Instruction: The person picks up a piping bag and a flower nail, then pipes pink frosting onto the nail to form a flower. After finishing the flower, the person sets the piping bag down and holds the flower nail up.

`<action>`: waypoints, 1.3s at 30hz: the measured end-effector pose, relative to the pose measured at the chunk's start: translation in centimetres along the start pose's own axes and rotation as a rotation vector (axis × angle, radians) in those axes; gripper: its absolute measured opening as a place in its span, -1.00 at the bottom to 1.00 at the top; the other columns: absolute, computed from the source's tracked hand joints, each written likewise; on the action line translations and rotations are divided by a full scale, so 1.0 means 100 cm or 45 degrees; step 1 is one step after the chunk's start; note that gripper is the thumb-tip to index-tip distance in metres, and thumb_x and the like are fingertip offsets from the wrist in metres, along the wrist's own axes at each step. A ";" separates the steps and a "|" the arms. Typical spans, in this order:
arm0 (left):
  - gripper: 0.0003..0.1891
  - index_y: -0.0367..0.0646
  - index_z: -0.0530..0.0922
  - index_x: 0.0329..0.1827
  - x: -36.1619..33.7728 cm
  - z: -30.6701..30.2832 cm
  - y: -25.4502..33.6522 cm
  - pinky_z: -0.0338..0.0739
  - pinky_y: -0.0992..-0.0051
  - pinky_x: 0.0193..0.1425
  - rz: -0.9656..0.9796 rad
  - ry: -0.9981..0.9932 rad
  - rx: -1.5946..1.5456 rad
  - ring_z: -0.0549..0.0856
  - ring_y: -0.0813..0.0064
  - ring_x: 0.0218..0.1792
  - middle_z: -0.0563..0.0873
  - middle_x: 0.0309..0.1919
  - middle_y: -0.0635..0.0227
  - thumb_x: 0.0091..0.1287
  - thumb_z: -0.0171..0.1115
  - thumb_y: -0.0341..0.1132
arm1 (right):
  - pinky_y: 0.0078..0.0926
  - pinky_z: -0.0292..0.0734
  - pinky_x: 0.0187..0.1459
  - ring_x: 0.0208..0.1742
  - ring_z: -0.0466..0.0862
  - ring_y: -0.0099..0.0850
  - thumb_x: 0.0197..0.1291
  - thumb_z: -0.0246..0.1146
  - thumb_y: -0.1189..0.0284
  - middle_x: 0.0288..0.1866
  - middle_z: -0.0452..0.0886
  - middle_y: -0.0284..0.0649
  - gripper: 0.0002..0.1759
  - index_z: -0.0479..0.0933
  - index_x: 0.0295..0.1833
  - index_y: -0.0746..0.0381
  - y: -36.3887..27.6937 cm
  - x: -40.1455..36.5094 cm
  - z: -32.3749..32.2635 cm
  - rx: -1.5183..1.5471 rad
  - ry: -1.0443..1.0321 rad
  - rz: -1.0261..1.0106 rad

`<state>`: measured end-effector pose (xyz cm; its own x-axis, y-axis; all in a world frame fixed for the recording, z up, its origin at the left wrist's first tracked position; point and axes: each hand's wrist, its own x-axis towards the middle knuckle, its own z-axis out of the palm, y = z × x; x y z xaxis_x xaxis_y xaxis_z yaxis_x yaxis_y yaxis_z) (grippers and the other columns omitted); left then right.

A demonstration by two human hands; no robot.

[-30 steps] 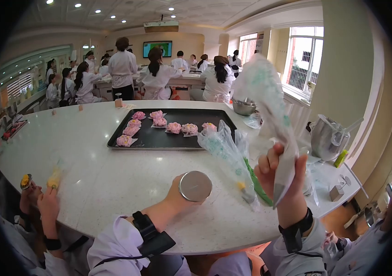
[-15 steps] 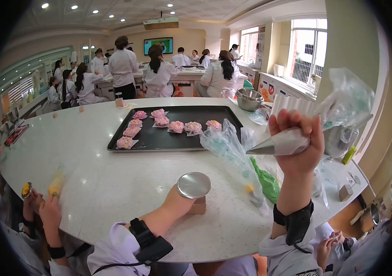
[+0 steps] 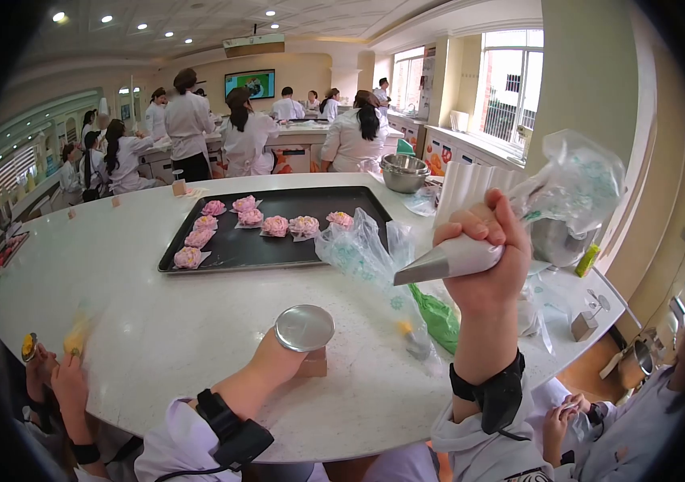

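My right hand [image 3: 487, 257] is raised over the table, its fingers wrapped round a piping bag [image 3: 471, 259] whose metal tip points left; clear plastic with bluish marks bulges out behind the fist. Lower and to the left, my left hand [image 3: 274, 357] holds a flower nail with a round metal top [image 3: 305, 328]. The disc looks bare and hides most of the fingers. Just behind that hand stands a small block [image 3: 313, 364]. On a black baking tray [image 3: 278, 255] sit several pink piped flowers [image 3: 275, 226] on paper squares.
Plastic piping bags [image 3: 366, 249] and a green bag [image 3: 436, 317] lie right of the tray. Metal bowls [image 3: 404, 173] stand behind. A small stand [image 3: 584, 325] is at the right. Co-workers' hands [image 3: 69, 381] hold a nail and a yellow bag at left; another person sits at lower right.
The whole view has shifted, so the table and tray appear further left. Both my hands keep their holds, and the bag's tip sits slightly lower in view.
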<state>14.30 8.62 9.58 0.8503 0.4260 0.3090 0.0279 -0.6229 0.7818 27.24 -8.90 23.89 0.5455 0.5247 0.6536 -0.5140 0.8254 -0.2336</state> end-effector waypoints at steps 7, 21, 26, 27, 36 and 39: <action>-0.79 -0.19 0.42 -0.24 -0.001 -0.006 0.007 0.37 0.54 -0.22 -0.144 -0.094 -0.169 0.52 0.49 -0.29 0.55 -0.36 0.32 0.10 0.00 -0.30 | -0.26 0.09 0.11 -0.15 0.33 -0.44 -0.14 0.12 0.41 -0.36 0.26 -0.32 -0.41 0.16 0.09 0.25 0.000 -0.001 0.007 -0.351 -0.257 0.088; -0.80 -0.20 0.39 -0.21 -0.002 -0.011 0.004 0.33 0.52 -0.15 0.073 -0.240 -0.157 0.48 0.43 -0.22 0.52 -0.31 0.27 0.12 -0.07 -0.35 | -0.01 0.20 0.01 -0.13 0.42 -0.34 0.10 -0.03 0.29 -0.35 0.44 -0.37 -0.67 0.23 0.02 0.02 -0.001 0.006 -0.022 -0.225 -0.472 0.012; -0.77 -0.18 0.39 -0.18 -0.002 -0.008 0.007 0.34 0.51 -0.15 -0.003 -0.200 -0.136 0.49 0.42 -0.23 0.52 -0.30 0.27 0.14 -0.08 -0.30 | 0.01 0.22 -0.03 -0.38 0.41 -0.41 0.08 -0.02 0.35 -0.52 0.34 -0.35 -0.68 0.22 -0.02 0.15 0.006 0.003 -0.014 -0.312 0.112 0.044; -0.76 -0.17 0.38 -0.17 -0.002 -0.008 0.007 0.34 0.51 -0.15 -0.019 -0.206 -0.125 0.49 0.41 -0.24 0.52 -0.29 0.27 0.14 -0.08 -0.29 | 0.00 0.15 0.02 -0.29 0.40 -0.35 0.07 -0.01 0.34 -0.43 0.34 -0.23 -0.64 0.19 -0.02 0.23 0.006 0.002 -0.014 -0.310 0.126 0.067; -0.79 -0.17 0.41 -0.21 -0.004 -0.009 0.011 0.36 0.52 -0.18 -0.065 -0.142 -0.132 0.50 0.43 -0.26 0.54 -0.33 0.30 0.12 -0.03 -0.30 | -0.48 0.28 -0.03 -0.35 0.27 -0.42 -0.03 0.12 0.34 -0.52 0.20 -0.29 -0.78 0.32 -0.41 0.28 0.012 0.008 -0.024 -0.080 -0.179 -0.009; -0.80 -0.18 0.41 -0.23 -0.002 -0.004 0.001 0.36 0.51 -0.20 -0.065 -0.125 -0.226 0.51 0.44 -0.29 0.55 -0.36 0.30 0.11 -0.02 -0.31 | -0.36 0.30 -0.02 -0.14 0.38 -0.31 -0.01 0.06 0.33 -0.40 0.36 -0.25 -0.79 0.28 -0.56 0.21 0.012 0.007 -0.016 -0.273 -0.121 0.011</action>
<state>13.93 8.77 9.83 0.8977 0.3824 0.2190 -0.0134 -0.4729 0.8810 28.07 -7.24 22.89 0.4716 0.5186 0.7132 -0.3604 0.8515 -0.3809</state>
